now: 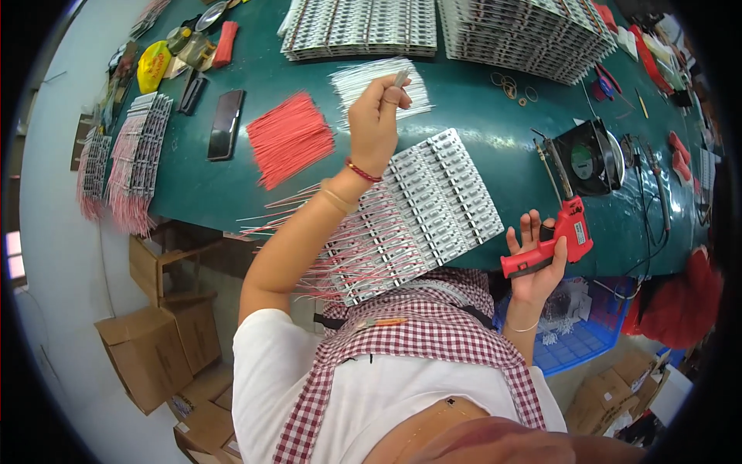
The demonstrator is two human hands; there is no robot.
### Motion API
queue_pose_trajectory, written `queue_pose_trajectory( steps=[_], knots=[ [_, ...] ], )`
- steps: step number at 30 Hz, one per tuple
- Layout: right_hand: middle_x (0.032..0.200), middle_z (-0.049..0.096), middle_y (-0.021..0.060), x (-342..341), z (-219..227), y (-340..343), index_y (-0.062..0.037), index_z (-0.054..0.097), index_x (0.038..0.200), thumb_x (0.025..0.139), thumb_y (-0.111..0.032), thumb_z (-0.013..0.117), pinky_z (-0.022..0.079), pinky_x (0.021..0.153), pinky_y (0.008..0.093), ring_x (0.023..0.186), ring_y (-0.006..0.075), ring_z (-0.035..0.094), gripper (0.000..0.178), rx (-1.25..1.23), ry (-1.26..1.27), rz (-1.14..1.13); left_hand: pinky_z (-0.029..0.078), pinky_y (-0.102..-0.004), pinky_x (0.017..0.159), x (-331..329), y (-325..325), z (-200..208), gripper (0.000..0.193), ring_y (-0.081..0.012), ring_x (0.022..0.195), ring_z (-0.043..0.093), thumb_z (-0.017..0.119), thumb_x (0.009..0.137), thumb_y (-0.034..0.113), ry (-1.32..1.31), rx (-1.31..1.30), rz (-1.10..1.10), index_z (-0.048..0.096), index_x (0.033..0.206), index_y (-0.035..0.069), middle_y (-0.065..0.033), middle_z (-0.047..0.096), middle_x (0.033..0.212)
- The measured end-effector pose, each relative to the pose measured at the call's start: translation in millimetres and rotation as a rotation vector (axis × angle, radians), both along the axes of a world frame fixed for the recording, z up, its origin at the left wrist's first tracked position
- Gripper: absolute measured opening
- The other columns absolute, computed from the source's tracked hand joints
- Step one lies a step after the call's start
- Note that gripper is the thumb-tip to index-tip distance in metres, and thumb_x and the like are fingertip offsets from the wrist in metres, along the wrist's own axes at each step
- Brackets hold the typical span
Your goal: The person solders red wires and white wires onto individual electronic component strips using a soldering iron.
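My left hand (376, 116) is raised over a pile of white wires (417, 97), its fingers pinched on a small pale bundle that looks like white wires. My right hand (537, 267) holds a red soldering gun (572, 232) by its handle, the metal tip pointing up and away over the table. Between the hands a panel of small circuit boards (444, 193) lies tilted at the near table edge. Red and white wires (371, 247) stick out from its left part; its right part shows bare boards. Left of my left hand is a pile of red wires (290, 138).
Tall stacks of board panels (525, 35) stand at the back of the green table (193, 174). A black fan (591, 158) sits at right, near cables. A phone (226, 124) and wired panels (139, 158) lie at left. A blue crate (576, 356) stands below the table.
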State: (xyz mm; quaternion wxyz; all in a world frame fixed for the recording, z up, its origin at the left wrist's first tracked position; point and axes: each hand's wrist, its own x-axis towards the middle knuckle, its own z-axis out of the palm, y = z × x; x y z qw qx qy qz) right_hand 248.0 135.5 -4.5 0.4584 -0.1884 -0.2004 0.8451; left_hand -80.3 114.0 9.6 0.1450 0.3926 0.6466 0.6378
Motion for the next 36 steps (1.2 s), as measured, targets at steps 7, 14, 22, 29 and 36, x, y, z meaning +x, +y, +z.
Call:
queue_pose_trajectory(
  steps=[7,14,22,29,36],
  knots=[
    [0.125,0.055,0.0162,-10,2,-2,-0.0073,0.052,0.118,0.098,-0.036,0.055,0.051,0.098,0.0533,0.121,0.0283,0.053,0.035,-0.037,0.007,0.037,0.049,-0.0227,0.067,-2,5,-33,0.023,-0.0104,0.071,0.059,0.052,0.1,0.009,0.022,0.124,0.028,0.065,0.116,-0.002,-0.0052,0.062,0.08],
    [0.125,0.056,0.016,-9,2,2,-0.0074,0.053,0.119,0.098,-0.036,0.054,0.053,0.095,0.0508,0.12,0.0277,0.054,0.035,-0.04,-0.03,0.031,0.051,-0.0353,0.068,-29,20,-23,0.011,-0.0261,0.08,0.063,0.059,0.084,0.005,0.827,-0.279,-0.02,0.069,0.088,0.001,-0.0105,0.062,0.085],
    [0.12,0.057,0.0148,-8,4,2,-0.0063,0.054,0.118,0.098,-0.036,0.055,0.056,0.091,0.0464,0.112,0.0256,0.057,0.036,-0.013,-0.088,0.01,0.05,-0.0371,0.068,-31,28,-45,0.005,-0.0251,0.082,0.059,0.06,0.075,0.004,1.142,-0.411,0.061,0.063,0.072,0.006,-0.0069,0.057,0.081],
    [0.118,0.057,0.0143,-7,3,5,-0.0063,0.054,0.117,0.098,-0.036,0.055,0.057,0.089,0.0448,0.11,0.0246,0.057,0.035,-0.028,-0.087,0.009,0.049,-0.0364,0.068,-31,28,-40,0.01,-0.024,0.083,0.06,0.059,0.077,0.004,1.15,-0.412,0.071,0.068,0.08,0.008,-0.0055,0.059,0.083],
    [0.117,0.057,0.0132,-10,1,4,-0.0065,0.054,0.116,0.098,-0.034,0.055,0.057,0.088,0.0436,0.108,0.0238,0.057,0.033,-0.043,-0.063,0.028,0.048,-0.0367,0.068,-29,28,-41,0.014,-0.0242,0.082,0.06,0.059,0.077,0.005,1.196,-0.423,0.07,0.07,0.085,0.009,-0.0058,0.058,0.081]
  ],
)
